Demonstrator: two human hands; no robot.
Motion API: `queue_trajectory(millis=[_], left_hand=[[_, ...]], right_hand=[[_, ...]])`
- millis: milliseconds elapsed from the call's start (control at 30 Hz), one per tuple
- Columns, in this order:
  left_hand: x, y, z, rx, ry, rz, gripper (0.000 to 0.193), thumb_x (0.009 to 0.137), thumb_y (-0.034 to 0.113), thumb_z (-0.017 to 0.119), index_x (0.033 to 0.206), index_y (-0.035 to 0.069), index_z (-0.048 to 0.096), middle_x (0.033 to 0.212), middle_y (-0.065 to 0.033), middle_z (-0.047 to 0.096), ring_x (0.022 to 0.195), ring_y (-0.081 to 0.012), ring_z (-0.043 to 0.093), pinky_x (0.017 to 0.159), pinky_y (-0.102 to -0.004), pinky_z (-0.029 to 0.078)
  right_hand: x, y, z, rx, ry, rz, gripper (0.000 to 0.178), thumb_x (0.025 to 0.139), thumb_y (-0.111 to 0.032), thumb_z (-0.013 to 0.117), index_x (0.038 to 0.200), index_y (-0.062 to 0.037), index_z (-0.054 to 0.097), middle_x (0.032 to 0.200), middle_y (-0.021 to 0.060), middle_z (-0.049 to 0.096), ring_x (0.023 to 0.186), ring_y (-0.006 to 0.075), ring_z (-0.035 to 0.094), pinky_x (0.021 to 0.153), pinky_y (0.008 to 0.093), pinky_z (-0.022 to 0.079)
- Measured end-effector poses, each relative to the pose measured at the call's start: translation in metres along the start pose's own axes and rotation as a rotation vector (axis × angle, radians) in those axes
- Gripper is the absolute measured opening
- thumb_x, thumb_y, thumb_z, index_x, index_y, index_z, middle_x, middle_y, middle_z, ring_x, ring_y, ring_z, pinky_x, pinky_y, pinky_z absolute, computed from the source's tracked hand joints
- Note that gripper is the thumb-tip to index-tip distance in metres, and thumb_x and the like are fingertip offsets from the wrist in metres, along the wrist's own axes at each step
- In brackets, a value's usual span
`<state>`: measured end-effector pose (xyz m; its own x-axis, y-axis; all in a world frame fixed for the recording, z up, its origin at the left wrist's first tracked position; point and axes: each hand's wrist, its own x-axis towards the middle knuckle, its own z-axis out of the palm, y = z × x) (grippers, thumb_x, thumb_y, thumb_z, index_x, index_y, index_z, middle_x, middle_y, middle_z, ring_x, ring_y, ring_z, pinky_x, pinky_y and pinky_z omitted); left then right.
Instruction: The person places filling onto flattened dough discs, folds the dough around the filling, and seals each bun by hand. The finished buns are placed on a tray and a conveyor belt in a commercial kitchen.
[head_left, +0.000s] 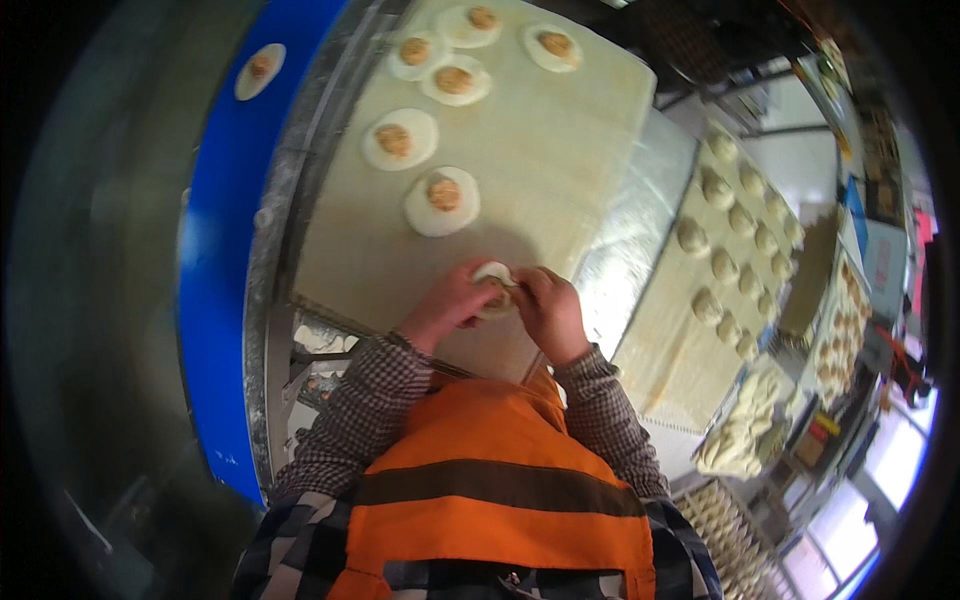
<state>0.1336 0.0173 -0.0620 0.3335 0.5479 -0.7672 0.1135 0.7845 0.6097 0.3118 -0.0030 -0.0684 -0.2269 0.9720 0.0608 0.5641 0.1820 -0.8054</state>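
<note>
Between my two hands, low over the near end of the light board, is a round of white dough with filling inside (492, 272). My left hand (452, 303) is closed around its left side. On the right, my right hand (546, 306) pinches the dough's edge with thumb and fingers. The filling is mostly covered by dough and fingers. Just beyond my hands lies a flat dough round topped with orange-brown filling (442, 201). Several similar rounds, such as another filled dough round (400, 139), lie farther up the board (530, 140).
A blue conveyor belt (225, 200) runs along the left, carrying one filled dough round (260, 72). To the right, a tray (665, 350) bears several closed buns (725, 265). Behind it lies a pile of dough (745, 420). A metal surface (640, 220) separates board and tray.
</note>
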Motion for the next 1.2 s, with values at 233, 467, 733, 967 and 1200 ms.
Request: queue_trajectory(millis=[233, 467, 733, 967, 1200], left_hand=[[0.008, 0.005, -0.009, 0.217, -0.244, -0.058, 0.035, 0.087, 0.027, 0.059, 0.117, 0.009, 0.058, 0.082, -0.0006, 0.060, 0.061, -0.0078, 0.055, 0.045, -0.0212, 0.041], [-0.003, -0.006, -0.061, 0.103, -0.070, 0.261, 0.046, 0.090, 0.031, 0.062, 0.130, 0.011, 0.052, 0.107, -0.0040, 0.062, 0.088, -0.0120, 0.060, 0.065, -0.0259, 0.051], [-0.034, -0.037, -0.382, 0.543, 1.476, 0.422, 0.046, 0.085, 0.018, 0.069, 0.126, 0.002, 0.054, 0.123, -0.0225, 0.056, 0.110, -0.0338, 0.058, 0.089, -0.0404, 0.050], [-0.114, -0.099, -0.433, -0.010, 0.962, 0.387, 0.043, 0.089, 0.021, 0.066, 0.124, 0.000, 0.057, 0.112, -0.0101, 0.064, 0.100, -0.0164, 0.060, 0.087, -0.0319, 0.048], [-0.161, -0.175, -0.483, 0.364, 1.075, 0.282, 0.042, 0.087, 0.021, 0.068, 0.122, 0.002, 0.055, 0.108, -0.0096, 0.062, 0.097, -0.0190, 0.060, 0.082, -0.0331, 0.050]], right_hand=[[-0.010, 0.006, 0.001, 0.228, -0.102, 0.227, 0.013, 0.085, 0.003, 0.064, 0.097, 0.0029, 0.061, 0.077, 0.0059, 0.063, 0.066, 0.0127, 0.061, 0.059, 0.0250, 0.049], [-0.014, 0.024, -0.002, 0.379, -0.029, 0.508, 0.010, 0.086, 0.000, 0.063, 0.096, 0.0038, 0.062, 0.071, 0.0096, 0.065, 0.061, 0.0139, 0.062, 0.056, 0.0259, 0.049], [-0.016, 0.041, 0.003, 0.235, 0.073, 0.546, 0.014, 0.086, -0.004, 0.065, 0.097, 0.0042, 0.064, 0.075, 0.0086, 0.066, 0.063, 0.0130, 0.062, 0.058, 0.0263, 0.050], [-0.004, 0.031, -0.006, 0.016, -0.039, 0.473, 0.023, 0.086, -0.004, 0.064, 0.107, 0.0017, 0.062, 0.085, 0.0132, 0.068, 0.072, 0.0197, 0.067, 0.066, 0.0297, 0.053], [0.049, 0.002, -0.040, -0.187, -0.139, 0.396, 0.028, 0.082, -0.009, 0.068, 0.109, -0.0007, 0.064, 0.088, 0.0139, 0.067, 0.072, 0.0212, 0.067, 0.065, 0.0305, 0.052]])
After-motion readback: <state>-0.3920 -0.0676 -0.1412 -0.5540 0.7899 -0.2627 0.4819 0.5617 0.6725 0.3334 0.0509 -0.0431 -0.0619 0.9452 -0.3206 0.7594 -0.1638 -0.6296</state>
